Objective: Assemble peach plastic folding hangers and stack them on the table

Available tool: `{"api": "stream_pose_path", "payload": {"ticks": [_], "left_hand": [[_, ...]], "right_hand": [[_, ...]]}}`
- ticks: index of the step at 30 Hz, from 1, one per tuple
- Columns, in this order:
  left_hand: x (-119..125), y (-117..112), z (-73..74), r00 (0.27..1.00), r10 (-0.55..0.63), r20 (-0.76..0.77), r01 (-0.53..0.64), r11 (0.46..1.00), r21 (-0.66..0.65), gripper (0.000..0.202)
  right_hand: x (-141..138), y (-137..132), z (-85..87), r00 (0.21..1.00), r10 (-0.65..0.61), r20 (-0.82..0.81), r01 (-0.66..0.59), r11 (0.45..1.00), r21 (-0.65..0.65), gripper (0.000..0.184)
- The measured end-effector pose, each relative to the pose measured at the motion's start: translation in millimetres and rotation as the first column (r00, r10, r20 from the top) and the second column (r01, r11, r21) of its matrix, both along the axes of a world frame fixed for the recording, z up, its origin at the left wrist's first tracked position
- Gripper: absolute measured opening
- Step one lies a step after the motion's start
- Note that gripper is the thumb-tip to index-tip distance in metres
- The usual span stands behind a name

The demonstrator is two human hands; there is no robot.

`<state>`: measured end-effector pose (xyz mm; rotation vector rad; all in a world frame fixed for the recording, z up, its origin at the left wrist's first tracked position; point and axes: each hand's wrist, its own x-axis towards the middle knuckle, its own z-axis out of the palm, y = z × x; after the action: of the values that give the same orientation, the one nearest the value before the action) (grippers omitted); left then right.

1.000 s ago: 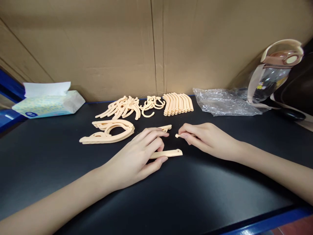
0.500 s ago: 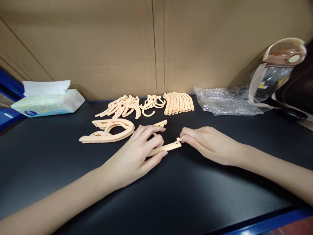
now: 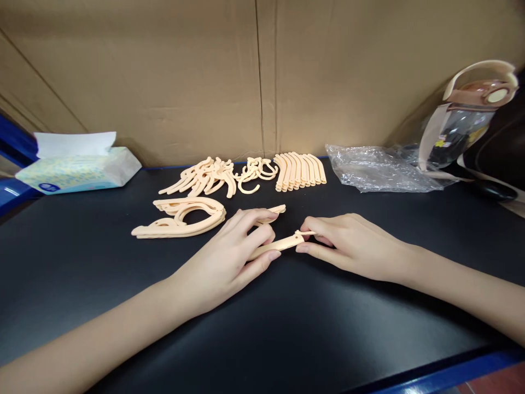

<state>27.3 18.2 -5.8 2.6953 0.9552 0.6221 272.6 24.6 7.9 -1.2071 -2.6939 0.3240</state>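
Observation:
Cream plastic folding-hanger parts lie about my hands. My left hand (image 3: 229, 260) is closed around a hanger arm (image 3: 285, 244), its holed end sticking out to the right. Another part of the hanger (image 3: 276, 210) shows beyond the fingers; the middle is hidden under my palm. My right hand (image 3: 361, 246) is closed at that end, with thumb and forefinger about a thin hanger hook (image 3: 307, 233). The hook's knobbed tip touches the arm beside the hole. Whether it sits in the arm I cannot tell. Left of my left hand lie stacked folded hangers (image 3: 211, 223).
Behind are a pile of hanger arms (image 3: 219, 174), loose hooks (image 3: 251, 190) and a row of curved tubes (image 3: 301, 171). A tissue pack (image 3: 82, 172) is at left. A clear plastic bag (image 3: 369, 169) and a water bottle (image 3: 463, 131) stand right, before a cardboard wall (image 3: 184, 82).
My right thumb has shifted left and down, under the arm's end. More of the hook now shows between my right fingers. My left hand keeps its grip almost unmoved.

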Motion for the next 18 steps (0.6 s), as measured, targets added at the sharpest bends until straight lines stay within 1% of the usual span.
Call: {"api": "stream_pose_path", "payload": {"ticks": [4,9,15,18], "left_hand": [[-0.6,0.2,-1.3,1.0,-0.005,0.01,0.005,1.0,0.027,0.015],[-0.2,-0.5,0.5,0.999,-0.012,-0.042,0.015,0.998,0.069,0.019],[-0.7,-1.3,0.8,0.999,-0.013,-0.043,0.015,0.998,0.062,0.021],[-0.1,-0.9,1.7,0.998,-0.011,-0.06,0.014,0.999,0.044,0.022]], "right_hand": [[-0.9,-1.0,0.2,1.0,-0.003,0.013,0.003,1.0,0.0,0.027],[-0.7,-1.6,-1.1,0.999,-0.007,0.033,0.005,0.999,0.045,0.031],[-0.9,-1.5,-4.1,0.998,0.003,0.057,-0.008,0.996,0.092,0.032],[-0.8,-1.2,-4.9,0.999,0.012,0.032,-0.016,0.994,0.106,0.032]]}}
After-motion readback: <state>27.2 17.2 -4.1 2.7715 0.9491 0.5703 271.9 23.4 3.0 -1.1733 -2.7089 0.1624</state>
